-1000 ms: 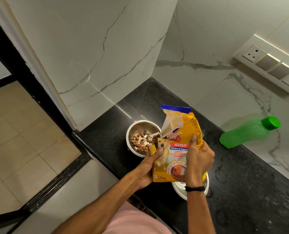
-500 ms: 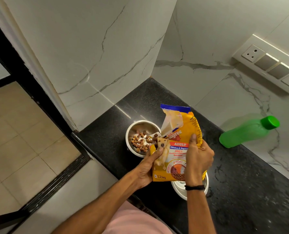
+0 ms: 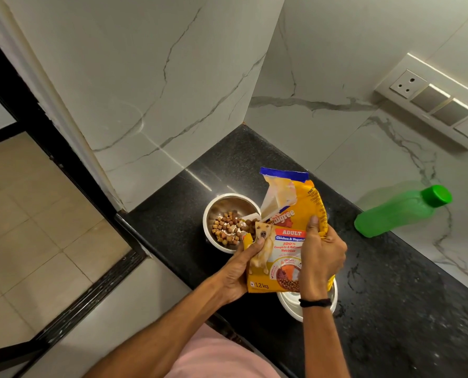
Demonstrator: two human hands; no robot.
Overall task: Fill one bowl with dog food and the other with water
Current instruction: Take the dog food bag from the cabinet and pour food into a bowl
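Vs 0.5 s ago almost nothing differs: both hands keep the same grip, the dog food bag (image 3: 287, 241) sits at the same tilt, and the kibble (image 3: 227, 230) heap looks abt the same size. L hand (image 3: 235, 271) grasps the bag's lower left edge, thumb across the printed dog. R hand (image 3: 321, 257) is wrapped round the bag's right side, thumb up on the front, w/ a black wristband (image 3: 314, 302) at the wrist. Bag is yellow w/ a blue top strip, torn open at the upper left, a pale flap hanging toward the steel bowl (image 3: 227, 203); its open corner is over that bowl's right rim. Brown & tan kibble covers the bowl's bottom, walls bare above it. Bowl is on the black counter (image 3: 391, 296) near the corner of the marble walls. Second bowl (image 3: 290, 305), nearer the person, is mostly hidden under the bag & R wrist; contents can't be told. Green bottle (image 3: 396, 214), cap on, lies on its side at the right wall, well apart from both bowls. Switch panel (image 3: 432, 102) on the wall above it.
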